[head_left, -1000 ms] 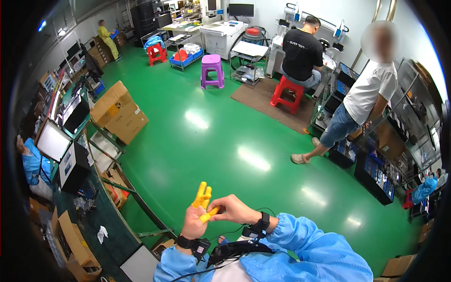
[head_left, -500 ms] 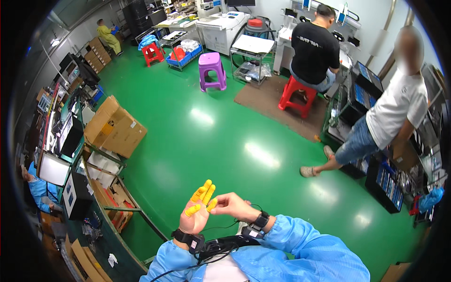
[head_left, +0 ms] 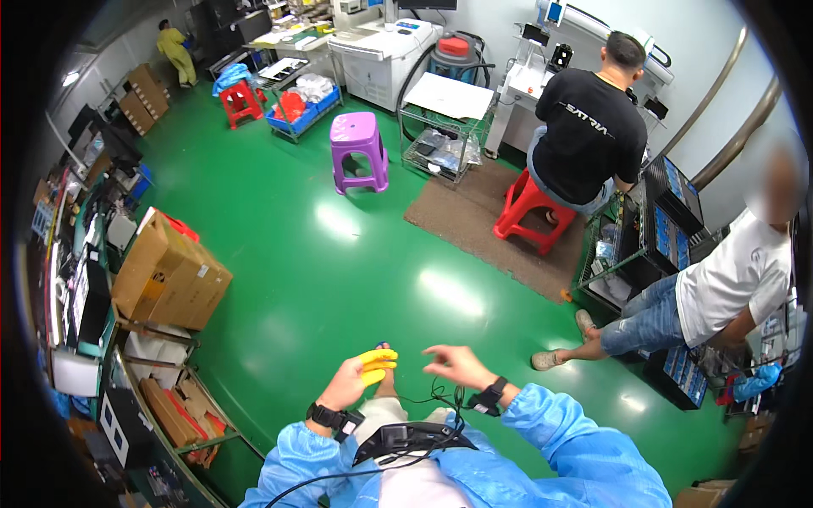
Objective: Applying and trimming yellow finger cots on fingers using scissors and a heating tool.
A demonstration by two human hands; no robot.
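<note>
Two hands (head_left: 342, 383) (head_left: 463, 367) hover apart over wide green floor (head_left: 339, 288).

I am facing a glossy green floor (head_left: 279, 279) that is mirroring white light (head_left: 450, 293); a purple stool (head_left: 356, 138) is standing ahead, a brown mat (head_left: 461, 212) is lying to its right, and a pale wall (head_left: 701, 59) is rising behind.

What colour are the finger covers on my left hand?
The finger covers on your left hand are yellow, as the head view shows.
</note>
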